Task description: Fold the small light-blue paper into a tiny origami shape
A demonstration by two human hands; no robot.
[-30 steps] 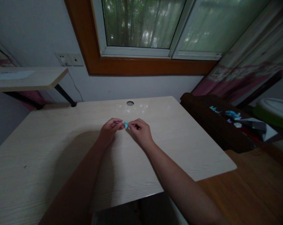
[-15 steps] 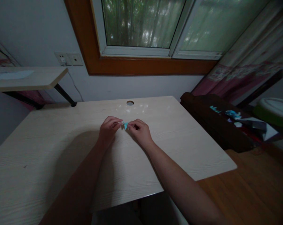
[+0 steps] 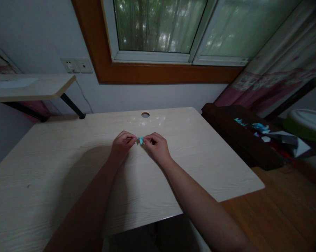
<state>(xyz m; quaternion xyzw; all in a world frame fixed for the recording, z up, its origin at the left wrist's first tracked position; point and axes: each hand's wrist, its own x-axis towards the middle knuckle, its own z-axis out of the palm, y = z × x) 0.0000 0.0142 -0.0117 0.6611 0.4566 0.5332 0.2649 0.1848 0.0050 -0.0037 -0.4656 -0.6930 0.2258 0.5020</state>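
Observation:
A tiny folded piece of light blue paper (image 3: 141,140) sits between my two hands, just above the pale wooden table (image 3: 69,168). My left hand (image 3: 122,145) pinches its left end with curled fingers. My right hand (image 3: 156,147) pinches its right end the same way. Both hands rest near the middle of the table, and most of the paper is hidden by the fingertips.
A round cable hole (image 3: 145,114) lies in the table near the far edge. A dark wooden cabinet (image 3: 242,140) at the right carries blue paper bits (image 3: 260,127) and a dark sheet. A side shelf (image 3: 29,87) juts out at the left under wall sockets (image 3: 76,65).
The hands stay nearly still; the fingers shift slightly on the blue paper, which looks a little smaller between the fingertips.

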